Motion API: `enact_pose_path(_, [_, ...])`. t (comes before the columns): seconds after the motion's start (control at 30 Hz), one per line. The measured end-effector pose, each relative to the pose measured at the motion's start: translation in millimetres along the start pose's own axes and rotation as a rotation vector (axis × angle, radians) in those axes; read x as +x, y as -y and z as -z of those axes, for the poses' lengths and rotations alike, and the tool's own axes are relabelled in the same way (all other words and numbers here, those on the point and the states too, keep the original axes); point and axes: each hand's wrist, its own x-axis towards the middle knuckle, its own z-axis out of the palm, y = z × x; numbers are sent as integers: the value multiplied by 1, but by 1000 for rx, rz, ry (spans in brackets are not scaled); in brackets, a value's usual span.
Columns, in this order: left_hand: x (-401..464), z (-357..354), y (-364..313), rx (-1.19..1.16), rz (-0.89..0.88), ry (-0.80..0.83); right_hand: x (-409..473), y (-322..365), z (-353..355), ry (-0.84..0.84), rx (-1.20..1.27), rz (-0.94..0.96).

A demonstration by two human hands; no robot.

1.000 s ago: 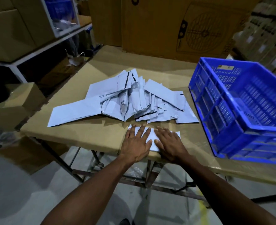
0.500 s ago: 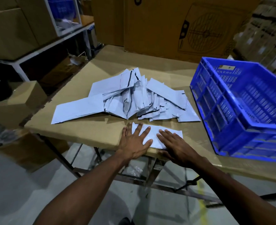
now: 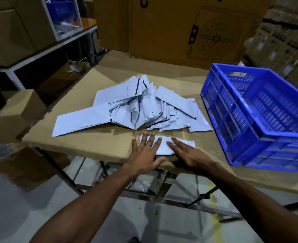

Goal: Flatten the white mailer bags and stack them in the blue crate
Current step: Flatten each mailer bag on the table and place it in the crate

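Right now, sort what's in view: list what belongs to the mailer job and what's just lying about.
Job:
white mailer bag under left hand and right hand
pile of mailer bags
blue crate
cardboard-topped table

Lying about:
printed cardboard carton
small cardboard box
white metal shelf

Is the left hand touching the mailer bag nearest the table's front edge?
Touching. The head view shows the left hand with straight fingers lying flat on the mailer bag.

hands: left (image 3: pixel 143 156), right (image 3: pixel 191 155) flat on mailer bag (image 3: pixel 164 146) | crate (image 3: pixel 260 120) right
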Motion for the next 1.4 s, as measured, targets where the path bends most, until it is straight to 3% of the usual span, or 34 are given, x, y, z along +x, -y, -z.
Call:
enact_pose_path(0.1, [2,0,1,37,-8,-51,-5,5,7,-41,5,-28])
enact_pose_path(0.23, [6,3,5,-31,58,-42,-20,13,7,-277,-306,249])
enact_pose_path(0.3, [7,3,6,-57,40,-44,-25,15,3,-284,-431,368])
enact_pose_path(0.37, [8,4,4,-114,1,-56,-20,8,0,-228,-497,340])
enact_pose_path(0.43, [9,3,3,-194,-32,-82,-15,0,-3,-223,-486,332])
enact_pose_path(0.57, [14,-5,4,-402,6,-200,-9,-6,9,-367,-326,402])
enact_pose_path(0.67, [17,-8,-2,-493,129,-257,-17,-9,37,-384,-304,312])
enact_pose_path(0.73, [18,-9,-10,-431,192,-250,-25,-20,51,-398,-250,257])
enact_pose_path(0.97, [35,-19,-49,-108,76,-148,-52,-54,117,-676,93,75])
enact_pose_path(1.13, [58,-18,-89,-148,8,-52,-63,-77,166,-1006,298,-45])
enact_pose_path(1.4, [82,-25,-142,-120,100,-43,-89,-160,216,-1076,327,-270])
